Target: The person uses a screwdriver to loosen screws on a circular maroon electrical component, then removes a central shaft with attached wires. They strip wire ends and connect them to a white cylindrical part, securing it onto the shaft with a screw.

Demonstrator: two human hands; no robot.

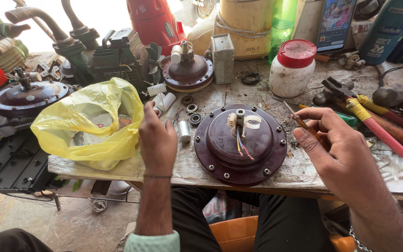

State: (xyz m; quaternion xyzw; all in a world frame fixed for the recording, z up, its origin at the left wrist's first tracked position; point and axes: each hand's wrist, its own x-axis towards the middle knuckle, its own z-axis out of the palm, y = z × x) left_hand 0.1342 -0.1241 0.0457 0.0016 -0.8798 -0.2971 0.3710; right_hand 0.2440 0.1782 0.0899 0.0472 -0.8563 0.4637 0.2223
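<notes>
A maroon ceiling-fan motor housing [241, 144] lies flat at the tabletop's [299, 170] front edge, wires sprouting from its hub. The right hand [336, 149], just beside it, pinches a thin screwdriver [299, 120]. The left hand [157, 140] grips a yellow plastic bag [87, 121].

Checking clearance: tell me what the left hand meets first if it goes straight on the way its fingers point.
Probably the white rolled tubes just beyond the left hand; depth is unclear.
</notes>
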